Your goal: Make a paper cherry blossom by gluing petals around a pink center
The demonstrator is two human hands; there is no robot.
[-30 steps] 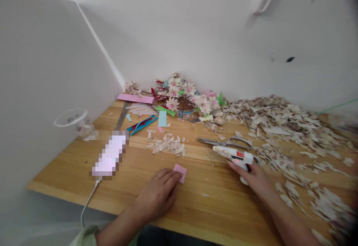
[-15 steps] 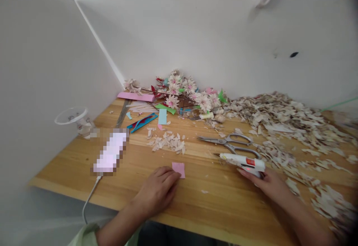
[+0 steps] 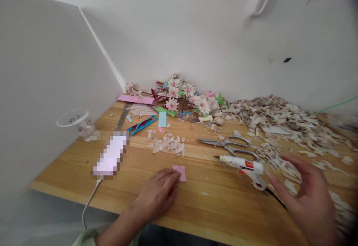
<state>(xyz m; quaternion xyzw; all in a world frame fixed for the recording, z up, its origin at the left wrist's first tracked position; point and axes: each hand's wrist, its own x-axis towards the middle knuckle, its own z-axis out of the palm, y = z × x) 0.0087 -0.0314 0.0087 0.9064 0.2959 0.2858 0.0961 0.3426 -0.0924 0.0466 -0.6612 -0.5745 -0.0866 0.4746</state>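
Observation:
My left hand (image 3: 160,192) rests on the wooden table, its fingers pinched at the left edge of a small pink paper piece (image 3: 179,173). Off to the right, my right hand (image 3: 309,197) is lifted with thumb and fingers apart, holding nothing. A white hot glue gun (image 3: 242,164) lies on its side just left of that hand, a red light glowing on it. Behind the glue gun are grey metal scissors (image 3: 228,143), blades pointing left. A small heap of pale petal-like pieces (image 3: 169,144) lies beyond the pink paper.
Handmade flowers (image 3: 179,93) on stems lie along the wall. Pale shavings (image 3: 279,123) cover the table's right side. A phone (image 3: 112,154) with a white cable, a clear plastic cup (image 3: 84,126), blue strips (image 3: 142,125) and a light blue paper (image 3: 162,119) are on the left half.
My right hand has let go of the glue gun and moved right, its fingers spreading. The glue gun now lies on the table. My left hand stays at the pink paper.

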